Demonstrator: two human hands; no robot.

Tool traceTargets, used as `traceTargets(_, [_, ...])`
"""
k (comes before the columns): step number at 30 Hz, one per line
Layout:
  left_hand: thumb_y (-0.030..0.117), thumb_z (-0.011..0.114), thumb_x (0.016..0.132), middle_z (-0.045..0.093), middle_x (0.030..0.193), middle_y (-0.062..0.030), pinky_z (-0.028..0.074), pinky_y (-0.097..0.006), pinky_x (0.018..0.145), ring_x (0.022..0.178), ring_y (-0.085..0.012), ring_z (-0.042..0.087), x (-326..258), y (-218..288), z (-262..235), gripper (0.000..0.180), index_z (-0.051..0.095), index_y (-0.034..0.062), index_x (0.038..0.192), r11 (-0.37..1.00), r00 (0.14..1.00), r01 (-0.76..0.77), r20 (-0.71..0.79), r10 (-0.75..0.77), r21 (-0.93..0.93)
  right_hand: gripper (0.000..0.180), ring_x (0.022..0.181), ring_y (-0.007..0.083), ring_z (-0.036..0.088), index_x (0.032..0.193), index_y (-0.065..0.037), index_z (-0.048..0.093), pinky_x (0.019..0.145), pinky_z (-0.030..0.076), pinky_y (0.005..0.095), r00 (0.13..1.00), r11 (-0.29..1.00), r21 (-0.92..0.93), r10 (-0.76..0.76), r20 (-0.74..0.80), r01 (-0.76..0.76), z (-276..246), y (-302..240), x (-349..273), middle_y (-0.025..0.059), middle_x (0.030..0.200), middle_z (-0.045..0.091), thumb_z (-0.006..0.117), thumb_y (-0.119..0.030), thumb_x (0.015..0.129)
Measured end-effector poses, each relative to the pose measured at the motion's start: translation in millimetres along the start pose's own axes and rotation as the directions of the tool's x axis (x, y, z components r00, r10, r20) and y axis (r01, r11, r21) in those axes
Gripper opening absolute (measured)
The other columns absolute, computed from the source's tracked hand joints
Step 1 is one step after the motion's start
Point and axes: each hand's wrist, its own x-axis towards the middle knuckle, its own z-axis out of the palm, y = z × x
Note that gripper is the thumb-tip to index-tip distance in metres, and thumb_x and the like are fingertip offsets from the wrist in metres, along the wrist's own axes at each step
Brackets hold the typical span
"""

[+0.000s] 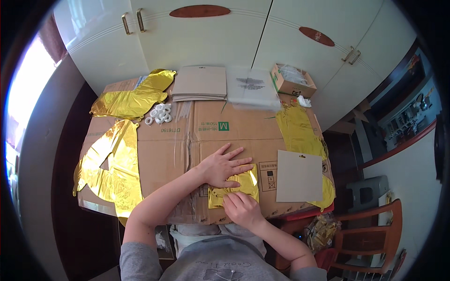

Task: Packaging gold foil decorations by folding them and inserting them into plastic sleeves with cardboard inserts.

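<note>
A gold foil balloon (247,181), folded into a flat square, lies on the cardboard near the table's front edge. My left hand (221,167) presses flat across its upper left part, fingers spread. Below it, my right hand (242,208) has its fingers bunched together, pinching the foil close to the near edge; the fingertips partly hide what they grip. A grey-beige card (300,176) with a hanging slot lies to the right of the foil, over part of another unfolded gold balloon (300,125).
A flat A-shaped gold balloon (125,161) lies at left, another gold balloon (136,96) behind it. White rings (161,114), thin clear straws (184,110), stacked cards (199,83), clear bags (251,89) and a small box (294,80) line the back. A wooden chair (370,218) stands right.
</note>
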Motion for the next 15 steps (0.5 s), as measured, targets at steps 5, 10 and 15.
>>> traceTargets(5, [0.054, 0.041, 0.095, 0.028, 0.159, 0.0042, 0.010, -0.056, 0.119, 0.148, -0.0274, 0.020, -0.5, 1.0, 2.5, 0.064, 0.032, 0.0264, 0.152, 1.000, 1.000, -0.004, -0.026, 0.005, 0.023, 0.034, 0.098, 0.0219, 0.062, 0.105, 0.000, 0.067, 0.082, 0.054, 0.0314, 0.998, 0.998, 0.051, 0.040, 0.055, -0.043, -5.3, -4.6, -6.3, 0.0086, 0.104, 0.066, 0.068, -0.023, 0.079])
traceTargets(10, [0.044, 0.042, 0.098, 0.032, 0.157, 0.0040, 0.008, -0.056, 0.119, 0.148, -0.0278, 0.020, -2.2, 2.1, 9.7, 0.059, 0.032, 0.0234, 0.152, 0.999, 0.999, -0.030, -0.020, 0.031, 0.022, 0.050, 0.114, 0.0299, 0.055, 0.115, 0.002, 0.062, 0.099, 0.046, 0.0414, 0.978, 0.979, 0.199, -0.002, 0.210, -0.040, -14.5, 4.5, -7.0, 0.0144, 0.119, 0.060, 0.071, -0.030, 0.077])
traceTargets(15, [0.037, 0.040, 0.100, 0.032, 0.157, 0.0041, 0.010, -0.053, 0.120, 0.148, -0.0247, 0.021, -7.4, 13.7, 5.0, 0.053, 0.036, 0.0227, 0.151, 0.996, 0.999, -0.039, 0.011, 0.040, -0.081, 0.067, 0.130, 0.0333, 0.043, 0.123, 0.002, 0.056, 0.109, 0.035, 0.0516, 0.961, 0.982, 0.190, -0.047, 0.272, -0.006, -21.5, 8.1, -16.6, 0.0174, 0.131, 0.052, 0.073, -0.041, 0.075])
